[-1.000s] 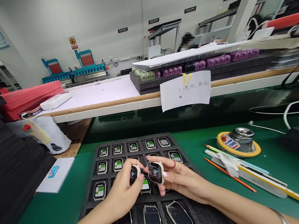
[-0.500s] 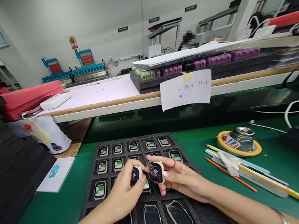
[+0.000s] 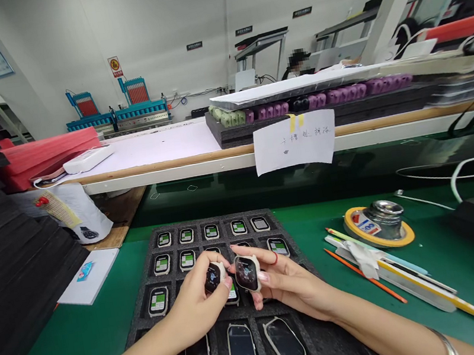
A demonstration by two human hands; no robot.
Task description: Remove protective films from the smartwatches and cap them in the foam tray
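Each of my hands grips a smartwatch body without a strap, both held up over a black foam tray (image 3: 141, 312). Between the thumb and fingers of my left hand (image 3: 198, 303) is one watch (image 3: 213, 278), its dark screen lit with a small graphic. My right hand (image 3: 287, 280) pinches the other watch (image 3: 246, 274) by its edges, with a similar picture on its screen. The two watches are side by side, a small gap apart. Below them, watches with green and white screens (image 3: 158, 301) sit in the tray's pockets. Dark-screened watches (image 3: 242, 348) lie in the nearest row.
Right of the tray lie an orange stick (image 3: 365, 276), a white holder with pens (image 3: 416, 284) and a metal bottle (image 3: 385, 220) in a yellow tape roll. Black foam stacks (image 3: 8, 267) rise at left. A shelf (image 3: 164, 171) crosses behind; a person (image 3: 297, 63) is beyond it.
The watch in my left hand has turned slightly, so more of its screen shows. Otherwise my hands keep nearly the same place.
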